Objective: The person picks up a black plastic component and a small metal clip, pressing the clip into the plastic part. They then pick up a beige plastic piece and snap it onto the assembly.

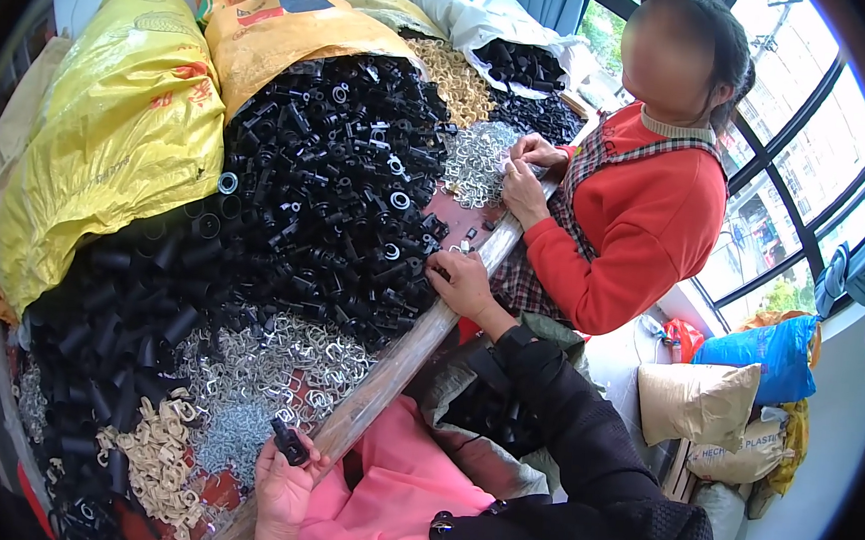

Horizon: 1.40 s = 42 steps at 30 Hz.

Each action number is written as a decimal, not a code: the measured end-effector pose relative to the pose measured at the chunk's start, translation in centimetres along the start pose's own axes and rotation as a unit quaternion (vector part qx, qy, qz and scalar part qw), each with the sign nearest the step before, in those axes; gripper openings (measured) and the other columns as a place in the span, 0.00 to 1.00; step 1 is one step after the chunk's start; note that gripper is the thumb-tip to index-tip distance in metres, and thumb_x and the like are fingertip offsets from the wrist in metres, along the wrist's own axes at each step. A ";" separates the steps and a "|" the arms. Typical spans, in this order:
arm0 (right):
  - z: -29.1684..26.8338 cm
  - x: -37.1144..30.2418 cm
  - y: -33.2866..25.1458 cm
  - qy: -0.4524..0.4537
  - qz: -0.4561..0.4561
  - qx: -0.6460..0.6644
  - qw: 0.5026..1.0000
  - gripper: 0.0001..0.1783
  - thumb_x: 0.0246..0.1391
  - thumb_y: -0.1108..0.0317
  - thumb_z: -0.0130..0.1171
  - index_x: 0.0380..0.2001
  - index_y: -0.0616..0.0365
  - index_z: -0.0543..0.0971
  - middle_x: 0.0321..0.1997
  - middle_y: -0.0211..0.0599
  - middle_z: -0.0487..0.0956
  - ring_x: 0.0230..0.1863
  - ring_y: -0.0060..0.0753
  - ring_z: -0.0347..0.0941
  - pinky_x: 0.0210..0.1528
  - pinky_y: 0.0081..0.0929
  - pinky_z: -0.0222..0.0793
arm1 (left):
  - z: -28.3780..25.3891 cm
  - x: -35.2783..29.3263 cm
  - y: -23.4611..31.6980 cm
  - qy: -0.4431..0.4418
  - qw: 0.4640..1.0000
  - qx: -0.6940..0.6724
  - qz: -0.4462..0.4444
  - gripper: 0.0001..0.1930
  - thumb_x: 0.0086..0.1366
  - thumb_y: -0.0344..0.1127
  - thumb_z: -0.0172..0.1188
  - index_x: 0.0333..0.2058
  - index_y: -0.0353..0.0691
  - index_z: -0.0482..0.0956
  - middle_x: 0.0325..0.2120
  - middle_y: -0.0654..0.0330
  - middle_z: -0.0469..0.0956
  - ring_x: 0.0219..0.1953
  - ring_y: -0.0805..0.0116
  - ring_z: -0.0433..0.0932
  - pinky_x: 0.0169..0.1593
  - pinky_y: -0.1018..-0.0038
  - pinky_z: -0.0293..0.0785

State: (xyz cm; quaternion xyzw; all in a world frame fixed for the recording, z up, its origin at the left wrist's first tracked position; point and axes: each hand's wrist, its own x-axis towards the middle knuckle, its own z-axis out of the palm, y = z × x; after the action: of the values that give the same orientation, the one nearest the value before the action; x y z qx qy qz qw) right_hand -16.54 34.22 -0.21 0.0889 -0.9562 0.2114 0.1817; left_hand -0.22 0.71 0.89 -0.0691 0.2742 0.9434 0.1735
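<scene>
My left hand (282, 485) is near the wooden edge board at the bottom, its fingers closed round a small black plastic fitting (290, 443) held upright. My right hand (466, 287) reaches across the same wooden board (397, 353) to the edge of a large heap of black plastic parts (328, 182). Its fingers are curled together there; what they pinch, if anything, is hidden. Between my hands lies a spread of silvery metal clips (280, 370), with small bluish screws (240, 437) beside it. Cream-coloured plastic rings (158, 462) are piled left of my left hand.
Across the board's far end a person in a red top (638, 204) works with both hands near more metal clips (480, 158). A yellow sack (110, 147) and an orange sack (289, 24) line the back. An open sack of black parts (488, 409) stands below my right forearm.
</scene>
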 end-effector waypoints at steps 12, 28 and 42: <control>-0.1 0.4 0.1 -0.002 0.003 0.001 1.000 0.07 0.40 0.64 0.54 0.25 0.51 0.72 0.22 0.31 0.72 0.29 0.32 0.68 0.34 0.29 0.55 | 0.2 0.2 0.0 0.001 1.000 0.014 0.002 0.17 0.56 0.36 0.53 0.42 0.37 0.65 0.36 0.54 0.68 0.35 0.64 0.70 0.42 0.63 0.69; 0.4 -1.6 -0.5 0.009 -0.002 0.010 1.000 0.07 0.39 0.65 0.55 0.24 0.53 0.72 0.22 0.32 0.72 0.28 0.34 0.69 0.33 0.31 0.56 | 0.1 -1.2 0.2 0.007 0.999 0.038 0.007 0.20 0.54 0.39 0.55 0.43 0.38 0.64 0.36 0.58 0.68 0.35 0.67 0.70 0.40 0.65 0.69; 0.2 -1.4 -0.8 0.019 -0.005 0.012 1.000 0.07 0.36 0.65 0.54 0.22 0.52 0.70 0.22 0.32 0.72 0.29 0.35 0.69 0.32 0.34 0.58 | -0.4 -0.4 -0.2 0.006 1.000 0.021 -0.003 0.20 0.54 0.38 0.55 0.44 0.37 0.63 0.36 0.58 0.68 0.35 0.66 0.69 0.40 0.64 0.69</control>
State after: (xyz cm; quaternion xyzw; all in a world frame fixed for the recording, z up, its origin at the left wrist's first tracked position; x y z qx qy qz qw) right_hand -15.15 33.54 -0.65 0.0920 -0.9495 0.2236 0.1999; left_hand 0.27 0.53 0.50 -0.0722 0.2949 0.9364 0.1760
